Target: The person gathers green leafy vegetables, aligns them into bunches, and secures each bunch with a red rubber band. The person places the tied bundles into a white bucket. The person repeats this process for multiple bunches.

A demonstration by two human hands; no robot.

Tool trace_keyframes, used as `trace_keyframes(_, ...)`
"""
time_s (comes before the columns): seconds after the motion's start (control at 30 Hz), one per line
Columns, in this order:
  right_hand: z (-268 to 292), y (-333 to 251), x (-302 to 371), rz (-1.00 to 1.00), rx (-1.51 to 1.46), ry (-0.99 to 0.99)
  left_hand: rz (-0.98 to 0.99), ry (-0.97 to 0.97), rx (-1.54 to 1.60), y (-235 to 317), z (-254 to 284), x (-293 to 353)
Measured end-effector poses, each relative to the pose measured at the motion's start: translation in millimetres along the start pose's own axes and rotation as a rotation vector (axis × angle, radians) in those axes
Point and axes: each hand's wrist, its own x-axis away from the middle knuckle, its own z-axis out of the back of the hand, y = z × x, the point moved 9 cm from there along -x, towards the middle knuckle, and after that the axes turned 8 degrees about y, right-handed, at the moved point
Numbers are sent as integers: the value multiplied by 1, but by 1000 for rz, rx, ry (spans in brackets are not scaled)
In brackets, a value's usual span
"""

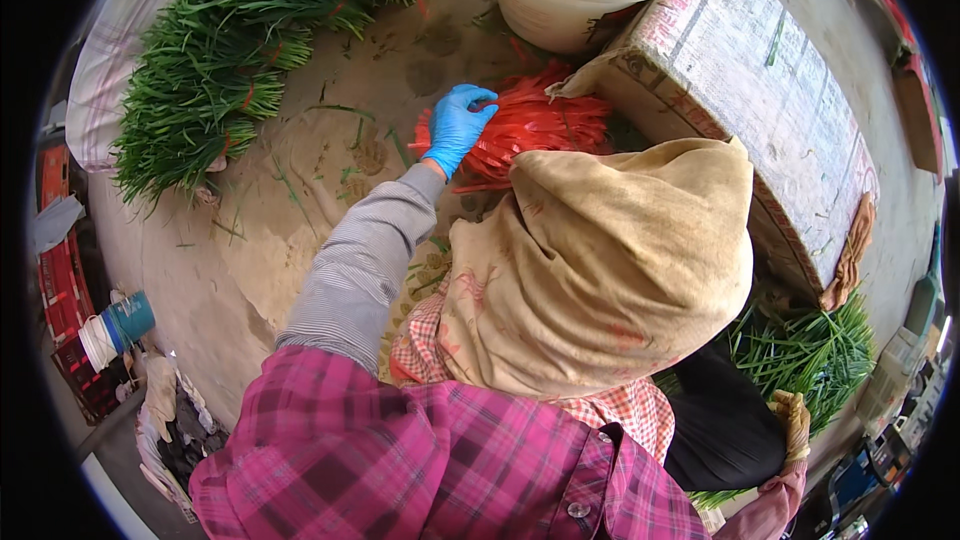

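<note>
My left hand [460,126], in a blue glove, is over a spread pile of red plastic strips [560,112] on the floor. Its fingers and thumb bend together; whether a strip is between them I cannot make out. My right hand [790,427], in a yellowish glove, is low at the right, beside my black trouser leg [722,430] and a heap of loose long green leaves [815,355], like chives. Its fingers look curled, and anything in them is hidden. A beige cloth [610,270] drapes over my lap, between the hands.
Bundles of green leaves [215,60] tied with red strips line the far left. A white bucket [550,5] of murky water stands at the back, beside a large worn box [750,70]. Red crates [62,280] and a blue-and-white container [118,328] are at the left edge.
</note>
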Motion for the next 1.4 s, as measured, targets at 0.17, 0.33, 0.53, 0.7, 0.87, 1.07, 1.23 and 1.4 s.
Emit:
trace_keyframes(0.17,-31,-77,-20,184,67,9,-9,-67,-287,0,-31,-11)
trace_keyframes(0.33,-80,-168,-53,361,125,-24,95,-171,7,-44,-41,-18)
trace_keyframes(0.53,-166,-280,-63,688,68,-197,278,-205,518,-5,-1,0)
trace_keyframes(0.7,-248,-351,-56,795,-41,-322,330,-202,537,41,16,5)
trace_keyframes(0.87,-347,-410,-49,726,-558,-758,282,-231,455,78,23,9)
trace_keyframes(1.07,-453,-428,-40,793,-205,-929,237,-135,500,116,16,7)
trace_keyframes(1.23,-493,-396,-50,425,-191,-1168,70,68,501,137,15,-1)
trace_keyframes(1.4,-459,-391,-48,651,28,-858,88,33,461,135,-3,-3)
